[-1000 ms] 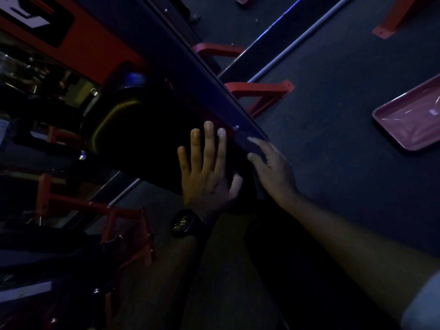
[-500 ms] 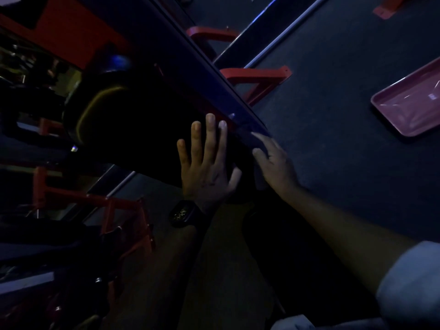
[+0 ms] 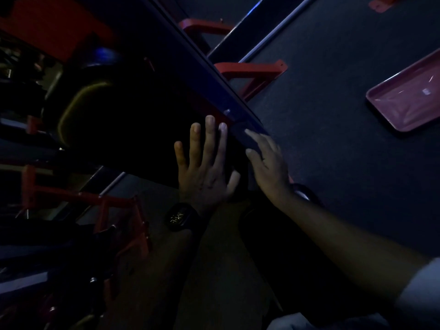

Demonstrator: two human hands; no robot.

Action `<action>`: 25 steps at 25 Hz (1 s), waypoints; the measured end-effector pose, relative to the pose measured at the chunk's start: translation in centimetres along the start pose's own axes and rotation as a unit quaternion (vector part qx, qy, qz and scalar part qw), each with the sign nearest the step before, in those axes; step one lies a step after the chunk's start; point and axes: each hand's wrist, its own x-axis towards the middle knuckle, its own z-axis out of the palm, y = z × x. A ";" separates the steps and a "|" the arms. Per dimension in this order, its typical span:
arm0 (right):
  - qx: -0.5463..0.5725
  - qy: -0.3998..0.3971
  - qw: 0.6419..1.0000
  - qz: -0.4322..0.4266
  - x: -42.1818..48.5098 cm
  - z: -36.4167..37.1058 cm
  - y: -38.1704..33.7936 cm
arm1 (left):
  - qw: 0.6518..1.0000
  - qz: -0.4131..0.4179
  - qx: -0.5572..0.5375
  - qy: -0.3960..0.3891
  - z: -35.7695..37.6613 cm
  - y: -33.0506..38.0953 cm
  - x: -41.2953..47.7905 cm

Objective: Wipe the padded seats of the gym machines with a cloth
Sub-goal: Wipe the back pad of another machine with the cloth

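The padded seat [image 3: 133, 129] is a broad black pad, tilted across the left centre of the view, with pale yellow piping [image 3: 71, 108] along its far left edge; the surface is too dark to judge as clean, soiled or damp. The left hand [image 3: 204, 172] lies flat on the seat at its near right corner, fingers straight and slightly spread, thumb out to the side, holding nothing visible. The right hand [image 3: 269, 167] rests just beside it at the seat's right edge, fingers extended and close together on the near end of the dark blue frame beam [image 3: 190, 65]; no grip can be seen. No cloth can be made out under or in either hand. Judgement: wiping of this seat cannot be confirmed as under way; the hands appear to be checking or steadying the pad, and most of the task seems to be outstanding. A dark watch [image 3: 179, 216] sits on the left wrist and a pale sleeve [image 3: 421, 289] on the right forearm. Beyond, red brackets [image 3: 252, 70] stand on the dark floor [image 3: 333, 163], and a pink tray [image 3: 409, 96] lies well apart at the right.
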 end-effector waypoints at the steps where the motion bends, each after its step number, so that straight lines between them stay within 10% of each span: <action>1: 0.000 0.003 1.000 -0.018 0.0 0.2 0.6 | 1.000 0.001 0.002 0.001 0.1 0.0 0.1; 5: -0.017 -0.050 0.990 0.128 0.9 -0.8 3.6 | 1.000 0.004 -0.006 0.002 0.0 0.3 -0.2; 9: -0.008 -0.016 1.000 0.023 -0.4 0.0 2.5 | 1.000 0.023 -0.007 -0.004 0.5 0.4 -0.6; 20: 0.003 -0.049 0.980 0.194 1.2 -0.5 4.7 | 0.999 0.033 0.004 -0.017 0.5 0.7 -0.9; 25: 0.022 -0.028 0.995 0.091 0.2 0.4 3.2 | 0.998 0.045 0.014 -0.030 0.9 0.5 -0.9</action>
